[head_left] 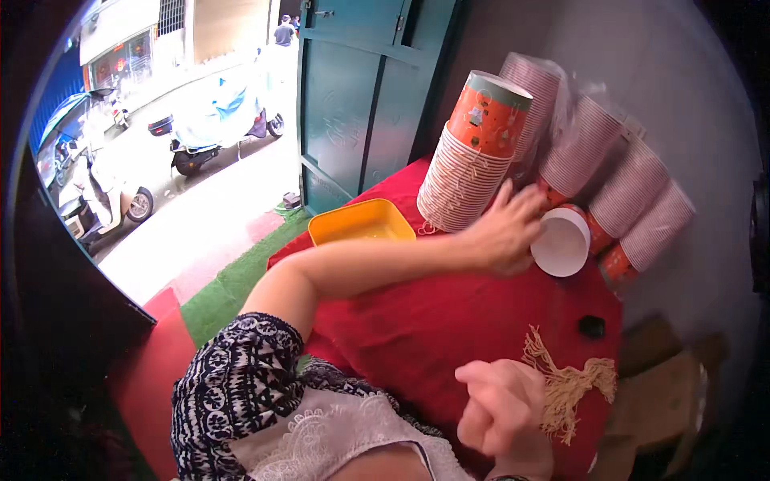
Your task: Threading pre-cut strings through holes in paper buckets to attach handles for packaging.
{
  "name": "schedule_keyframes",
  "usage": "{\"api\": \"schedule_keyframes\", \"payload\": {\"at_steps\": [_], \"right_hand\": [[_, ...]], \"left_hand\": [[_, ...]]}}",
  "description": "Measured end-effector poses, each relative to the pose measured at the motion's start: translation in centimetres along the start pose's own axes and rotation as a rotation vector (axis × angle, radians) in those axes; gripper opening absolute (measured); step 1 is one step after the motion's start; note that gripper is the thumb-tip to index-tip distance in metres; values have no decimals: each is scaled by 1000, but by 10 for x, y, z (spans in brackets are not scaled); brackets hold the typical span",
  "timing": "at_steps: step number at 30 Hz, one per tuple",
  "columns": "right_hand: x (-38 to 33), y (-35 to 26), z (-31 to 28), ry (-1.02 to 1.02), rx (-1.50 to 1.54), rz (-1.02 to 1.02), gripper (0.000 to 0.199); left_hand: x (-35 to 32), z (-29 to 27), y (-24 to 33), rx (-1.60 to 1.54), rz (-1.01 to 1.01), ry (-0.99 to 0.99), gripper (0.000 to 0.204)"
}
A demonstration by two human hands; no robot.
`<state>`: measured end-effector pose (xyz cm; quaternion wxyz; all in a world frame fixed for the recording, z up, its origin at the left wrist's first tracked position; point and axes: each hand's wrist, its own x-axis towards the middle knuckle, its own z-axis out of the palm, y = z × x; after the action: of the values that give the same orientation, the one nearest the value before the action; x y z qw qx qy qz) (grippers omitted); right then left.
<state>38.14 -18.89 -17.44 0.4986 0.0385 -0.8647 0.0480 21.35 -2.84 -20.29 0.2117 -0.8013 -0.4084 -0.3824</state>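
Observation:
My left hand reaches across the table with its fingers apart, right beside a paper cup. That cup lies with its white round end facing me; whether my fingers touch it I cannot tell. Just beyond my left hand stands a tall stack of upturned paper cups, its top cup orange-red with a green band, and bits of string show along the stack. My right hand is raised near the table's front, fingers curled together; anything inside is hidden. Next to it lies a bundle of beige strings.
Several plastic-wrapped cup stacks lean along the grey wall. A yellow tray sits at the table's far left, partly behind my forearm. A small black object rests on the red cloth. Cardboard stands at right; a green door is behind.

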Motion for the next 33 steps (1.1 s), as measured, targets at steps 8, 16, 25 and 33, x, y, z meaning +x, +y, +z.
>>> {"api": "schedule_keyframes", "payload": {"at_steps": [8,16,25,33], "right_hand": [[77,-31,-12,147,-263,-2,13],[69,-40,-12,249,-484,11,19],[58,-61,-5,246,-728,378,28],[4,-17,-52,-62,-221,260,14]], "left_hand": [[-70,63,29,-366,-145,-216,49],[-96,73,28,-390,-187,-207,46],[-117,62,18,-360,-225,-185,50],[-110,61,23,-427,-221,-187,49]]}}
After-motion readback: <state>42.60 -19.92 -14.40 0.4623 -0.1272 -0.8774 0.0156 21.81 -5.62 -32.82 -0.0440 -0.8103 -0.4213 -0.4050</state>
